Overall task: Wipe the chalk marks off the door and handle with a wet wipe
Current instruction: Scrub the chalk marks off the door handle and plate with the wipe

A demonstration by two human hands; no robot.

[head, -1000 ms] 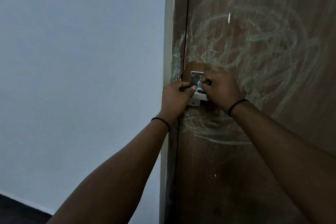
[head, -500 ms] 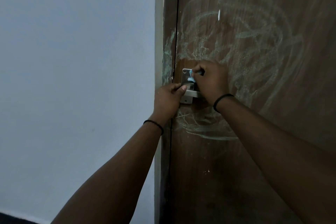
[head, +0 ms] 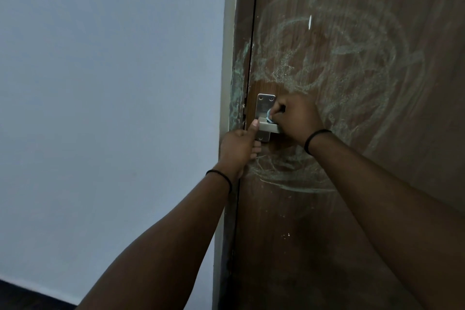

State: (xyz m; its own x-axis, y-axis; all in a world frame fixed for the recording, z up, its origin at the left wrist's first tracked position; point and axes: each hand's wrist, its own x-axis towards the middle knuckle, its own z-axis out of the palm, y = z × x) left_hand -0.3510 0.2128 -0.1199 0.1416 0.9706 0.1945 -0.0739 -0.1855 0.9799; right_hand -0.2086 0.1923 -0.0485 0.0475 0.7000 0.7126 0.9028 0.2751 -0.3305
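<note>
Our right hand point(head: 297, 118), fingers curled, pinches a pale-blue wet wipe point(head: 269, 116) against the silver metal handle point(head: 270, 128) | our left hand point(head: 239, 145) grips the handle's end, thumb up | chalk marks point(head: 339, 58) cover the brown wooden door point(head: 352, 234).

The door point(head: 352, 234) is matt brown wood grain, dusted with powdery chalk marks point(head: 352, 58). The handle point(head: 270, 127) and its plate point(head: 264, 104) are brushed metal. The wall point(head: 100, 108) is smooth, matt paint.
</note>
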